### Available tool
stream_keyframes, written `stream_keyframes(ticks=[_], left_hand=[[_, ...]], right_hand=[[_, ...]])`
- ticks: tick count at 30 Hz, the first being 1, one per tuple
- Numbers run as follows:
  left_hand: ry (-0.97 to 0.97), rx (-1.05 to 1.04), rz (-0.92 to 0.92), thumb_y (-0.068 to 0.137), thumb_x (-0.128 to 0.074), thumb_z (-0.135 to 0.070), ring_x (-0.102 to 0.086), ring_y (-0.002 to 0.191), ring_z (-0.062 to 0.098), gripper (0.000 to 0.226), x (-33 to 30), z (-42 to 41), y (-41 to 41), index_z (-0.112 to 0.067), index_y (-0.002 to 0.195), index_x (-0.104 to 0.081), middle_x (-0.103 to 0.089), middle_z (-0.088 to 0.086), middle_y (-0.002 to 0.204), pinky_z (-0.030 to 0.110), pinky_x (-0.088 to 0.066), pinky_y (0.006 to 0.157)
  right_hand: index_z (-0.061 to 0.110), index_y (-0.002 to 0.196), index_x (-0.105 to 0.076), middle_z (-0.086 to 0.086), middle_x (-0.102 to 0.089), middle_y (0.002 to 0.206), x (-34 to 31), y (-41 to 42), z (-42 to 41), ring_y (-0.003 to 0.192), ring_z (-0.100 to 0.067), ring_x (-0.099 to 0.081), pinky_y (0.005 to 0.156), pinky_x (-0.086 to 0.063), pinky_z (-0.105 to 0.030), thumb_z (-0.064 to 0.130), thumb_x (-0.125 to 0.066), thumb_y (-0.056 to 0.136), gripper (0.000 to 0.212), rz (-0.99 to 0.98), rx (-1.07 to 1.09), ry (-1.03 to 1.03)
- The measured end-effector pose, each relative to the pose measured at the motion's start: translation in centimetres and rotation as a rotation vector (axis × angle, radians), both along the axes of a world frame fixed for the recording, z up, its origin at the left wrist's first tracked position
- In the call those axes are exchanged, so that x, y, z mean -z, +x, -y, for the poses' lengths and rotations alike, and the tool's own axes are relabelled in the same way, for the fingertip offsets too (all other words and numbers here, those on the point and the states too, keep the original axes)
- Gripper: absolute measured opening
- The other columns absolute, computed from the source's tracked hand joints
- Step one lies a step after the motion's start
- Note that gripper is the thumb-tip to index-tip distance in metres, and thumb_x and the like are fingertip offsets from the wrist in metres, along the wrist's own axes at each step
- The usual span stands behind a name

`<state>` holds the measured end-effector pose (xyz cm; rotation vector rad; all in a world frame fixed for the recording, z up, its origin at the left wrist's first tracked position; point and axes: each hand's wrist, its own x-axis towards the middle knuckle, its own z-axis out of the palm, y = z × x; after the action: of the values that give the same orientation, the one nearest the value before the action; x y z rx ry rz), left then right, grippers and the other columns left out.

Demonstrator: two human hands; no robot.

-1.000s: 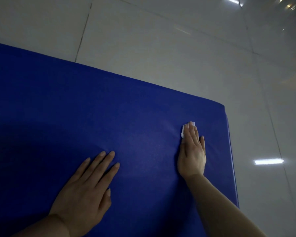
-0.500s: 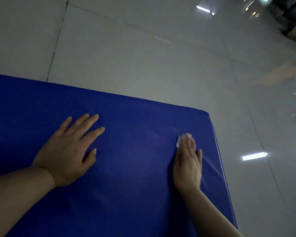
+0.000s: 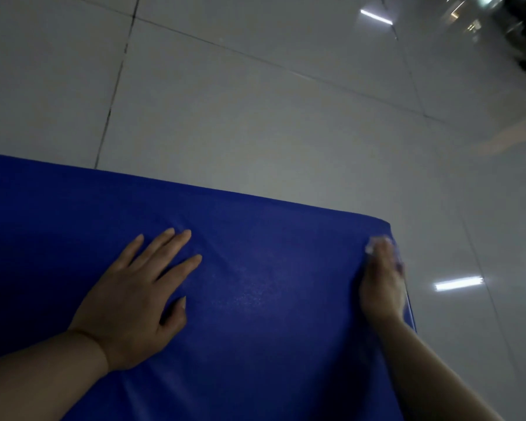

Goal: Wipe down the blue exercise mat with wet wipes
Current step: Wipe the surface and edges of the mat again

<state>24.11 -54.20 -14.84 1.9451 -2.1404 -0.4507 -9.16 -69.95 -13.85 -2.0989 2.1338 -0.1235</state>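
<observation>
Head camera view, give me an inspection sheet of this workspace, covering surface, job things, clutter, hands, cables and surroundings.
Surface: blue exercise mat lies flat on the floor; its far edge and right corner are in view.
Job's things: white wet wipe under the right fingertips near the mat's right corner; blurred, mostly hidden.
Clutter: nothing seen on the mat.
Hands: left hand rests flat on the mat, fingers spread. Right hand presses the wipe to the mat with straight fingers, close to the right edge.
Cables: nothing seen.
Surroundings: glossy pale tiled floor reflecting ceiling lights; dark blurred shapes at top right, cannot tell what.
</observation>
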Motion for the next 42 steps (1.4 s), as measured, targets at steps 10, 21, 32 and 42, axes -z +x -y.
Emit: stream_keyframes(ticks=[10,21,32,42], left_hand=[[0.005,0.007,-0.001,0.082,-0.039,-0.040,-0.029,0.138,0.021,0.056,-0.2,0.2,0.1,-0.016,0.127,-0.060,-0.038,0.008,0.148,0.042,-0.016,0.111],[-0.008,0.005,-0.002,0.081,-0.039,-0.040,-0.029,0.137,0.020,0.056,0.0,0.3,0.1,-0.017,0.128,-0.060,-0.039,0.008,0.148,0.042,-0.018,0.110],[-0.002,0.012,0.024,0.082,-0.037,-0.040,-0.028,0.137,0.022,0.058,-0.2,0.4,0.1,-0.015,0.130,-0.058,-0.036,0.009,0.149,0.041,-0.014,0.113],[-0.036,0.006,0.006,0.082,-0.037,-0.039,-0.029,0.137,0.022,0.058,0.2,0.5,0.1,-0.014,0.130,-0.058,-0.037,0.009,0.149,0.041,-0.014,0.114]], right_hand=[[0.013,0.151,-0.020,0.006,-0.011,0.155,0.9,11.2,0.5,0.145,-0.013,-0.009,0.119,-0.002,-0.030,0.003,-0.027,0.098,0.054,0.025,-0.424,-0.011],[0.004,0.151,-0.014,-0.009,-0.009,0.159,-0.4,5.2,3.9,0.147,-0.021,-0.006,0.118,0.000,-0.037,-0.001,-0.025,0.096,0.056,-0.128,0.088,0.073],[0.014,0.150,-0.024,-0.001,-0.020,0.158,0.0,17.3,-0.2,0.146,-0.014,-0.013,0.116,0.006,-0.029,-0.003,-0.038,0.093,0.061,0.041,-0.820,0.024],[0.009,0.148,-0.027,-0.005,-0.018,0.158,0.4,9.2,0.2,0.147,-0.017,-0.008,0.115,0.006,-0.029,-0.001,-0.029,0.099,0.050,-0.007,-0.277,-0.015]])
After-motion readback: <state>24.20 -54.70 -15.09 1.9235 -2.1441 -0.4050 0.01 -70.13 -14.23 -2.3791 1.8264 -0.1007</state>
